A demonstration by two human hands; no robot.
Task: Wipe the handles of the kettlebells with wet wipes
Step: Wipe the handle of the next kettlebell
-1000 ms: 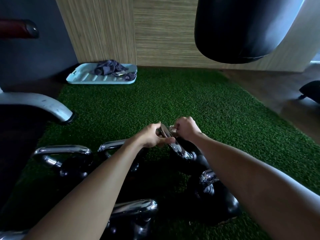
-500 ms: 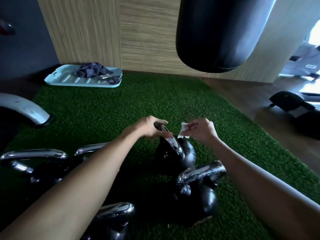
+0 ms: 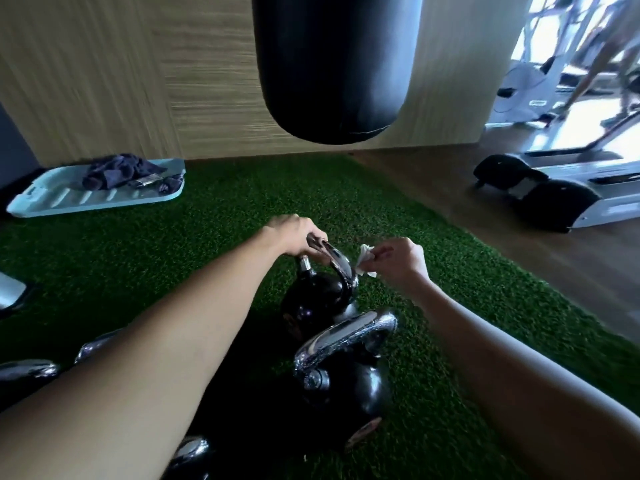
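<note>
Several black kettlebells with chrome handles stand on green turf. My left hand (image 3: pixel 298 235) grips the top of the chrome handle (image 3: pixel 341 263) of the farthest kettlebell (image 3: pixel 313 301). Just right of that handle, my right hand (image 3: pixel 398 259) pinches a crumpled white wet wipe (image 3: pixel 365 259), which lies close to the handle's right side. A second kettlebell (image 3: pixel 349 379) stands nearer to me, its chrome handle (image 3: pixel 346 336) free. More chrome handles (image 3: pixel 29 370) show at the lower left, partly hidden by my left forearm.
A black punching bag (image 3: pixel 332 64) hangs ahead above the turf (image 3: pixel 225 209). A pale blue tray (image 3: pixel 97 194) with dark cloth lies at the back left by the wooden wall. Wooden floor and gym machines (image 3: pixel 540 188) are at the right.
My right hand has come off the far kettlebell's handle and now holds the wipe beside it. The view has turned right, showing the machines. My left hand keeps its grip.
</note>
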